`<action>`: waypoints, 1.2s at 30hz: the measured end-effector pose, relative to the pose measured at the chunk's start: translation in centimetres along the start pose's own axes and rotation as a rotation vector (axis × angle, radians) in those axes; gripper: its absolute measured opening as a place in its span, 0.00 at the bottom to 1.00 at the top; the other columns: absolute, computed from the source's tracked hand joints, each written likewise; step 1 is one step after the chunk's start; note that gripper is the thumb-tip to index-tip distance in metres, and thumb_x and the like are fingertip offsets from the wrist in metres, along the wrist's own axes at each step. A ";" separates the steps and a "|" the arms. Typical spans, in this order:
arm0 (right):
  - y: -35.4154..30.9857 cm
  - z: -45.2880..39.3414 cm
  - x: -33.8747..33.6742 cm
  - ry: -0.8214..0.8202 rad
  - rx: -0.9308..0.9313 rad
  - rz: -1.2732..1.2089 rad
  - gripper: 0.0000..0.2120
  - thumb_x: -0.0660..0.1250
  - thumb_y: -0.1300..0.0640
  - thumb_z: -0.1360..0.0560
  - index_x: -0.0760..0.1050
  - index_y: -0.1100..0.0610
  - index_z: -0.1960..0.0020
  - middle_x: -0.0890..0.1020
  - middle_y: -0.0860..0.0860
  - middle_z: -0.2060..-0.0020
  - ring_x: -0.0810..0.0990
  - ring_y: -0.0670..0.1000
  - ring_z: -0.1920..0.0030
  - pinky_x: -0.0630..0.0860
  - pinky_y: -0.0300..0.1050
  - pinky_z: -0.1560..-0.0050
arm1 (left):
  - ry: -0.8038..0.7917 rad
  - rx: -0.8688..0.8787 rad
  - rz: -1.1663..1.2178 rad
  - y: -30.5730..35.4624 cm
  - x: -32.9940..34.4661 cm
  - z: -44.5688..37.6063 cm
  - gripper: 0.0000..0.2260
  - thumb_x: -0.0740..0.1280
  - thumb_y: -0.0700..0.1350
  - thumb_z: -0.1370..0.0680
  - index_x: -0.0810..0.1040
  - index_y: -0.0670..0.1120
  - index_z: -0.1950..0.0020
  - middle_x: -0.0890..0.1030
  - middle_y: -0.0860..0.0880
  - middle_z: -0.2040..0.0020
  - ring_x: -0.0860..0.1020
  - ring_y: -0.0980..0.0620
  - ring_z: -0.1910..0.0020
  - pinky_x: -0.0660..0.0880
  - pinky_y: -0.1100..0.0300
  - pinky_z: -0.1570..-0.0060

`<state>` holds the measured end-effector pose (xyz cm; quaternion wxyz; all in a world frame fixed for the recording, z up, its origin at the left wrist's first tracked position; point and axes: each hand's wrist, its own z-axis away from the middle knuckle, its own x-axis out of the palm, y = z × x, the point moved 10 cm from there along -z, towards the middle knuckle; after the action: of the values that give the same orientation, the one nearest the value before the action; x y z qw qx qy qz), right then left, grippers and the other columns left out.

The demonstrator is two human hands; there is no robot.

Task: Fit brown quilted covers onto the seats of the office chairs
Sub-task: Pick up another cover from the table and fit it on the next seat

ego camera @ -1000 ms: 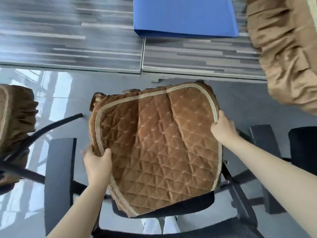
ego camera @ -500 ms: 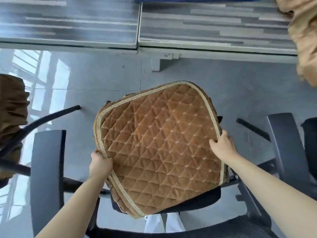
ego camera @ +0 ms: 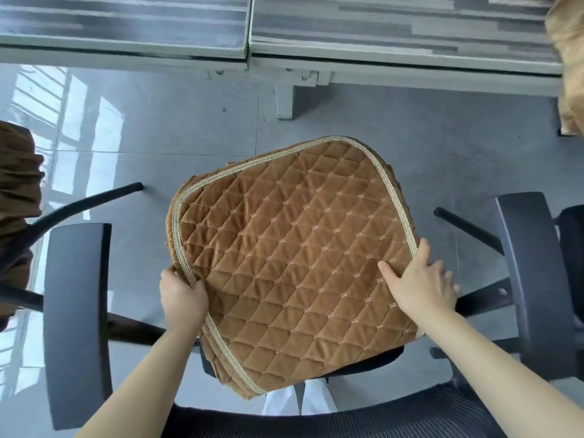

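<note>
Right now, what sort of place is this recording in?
Probably an office. A black office chair with armrests stands on a glossy grey tiled floor, before low partition panels; another brown-covered chair stands at the left.

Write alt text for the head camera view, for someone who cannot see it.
Seen from above, a person fits a brown quilted cover over a black office chair seat: the left hand grips its left edge, the right hand lies spread at its right edge.
</note>
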<state>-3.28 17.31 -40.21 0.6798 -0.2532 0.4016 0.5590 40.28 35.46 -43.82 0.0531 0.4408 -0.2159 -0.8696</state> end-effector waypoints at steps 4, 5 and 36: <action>-1.5 2.0 -1.3 0.205 -0.082 0.234 0.43 0.64 0.40 0.26 0.45 0.55 0.22 0.63 0.64 0.34 0.66 0.63 0.41 0.65 0.57 0.43 | 0.188 0.350 -0.319 3.7 -0.1 2.8 0.29 0.60 0.30 0.26 0.61 0.38 0.25 0.65 0.31 0.31 0.69 0.28 0.38 0.68 0.39 0.40; -2.2 2.1 -1.1 0.219 -0.119 0.223 0.43 0.67 0.45 0.27 0.46 0.56 0.22 0.61 0.64 0.32 0.64 0.64 0.38 0.65 0.58 0.41 | 0.161 0.458 -0.456 4.7 1.2 3.6 0.32 0.62 0.31 0.27 0.60 0.40 0.23 0.63 0.31 0.28 0.67 0.28 0.34 0.65 0.37 0.36; -6.4 1.2 8.3 0.269 -0.483 0.126 0.34 0.49 0.37 0.22 0.48 0.49 0.21 0.47 0.64 0.23 0.46 0.65 0.23 0.48 0.67 0.27 | 0.042 0.581 -0.663 2.2 10.4 3.4 0.36 0.48 0.62 0.21 0.47 0.43 0.20 0.46 0.34 0.21 0.44 0.35 0.21 0.46 0.33 0.27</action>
<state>3.68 21.29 -47.08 0.5044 -0.4544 0.3582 0.6410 31.01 31.62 -48.86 -0.3505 0.5004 -0.2971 -0.7338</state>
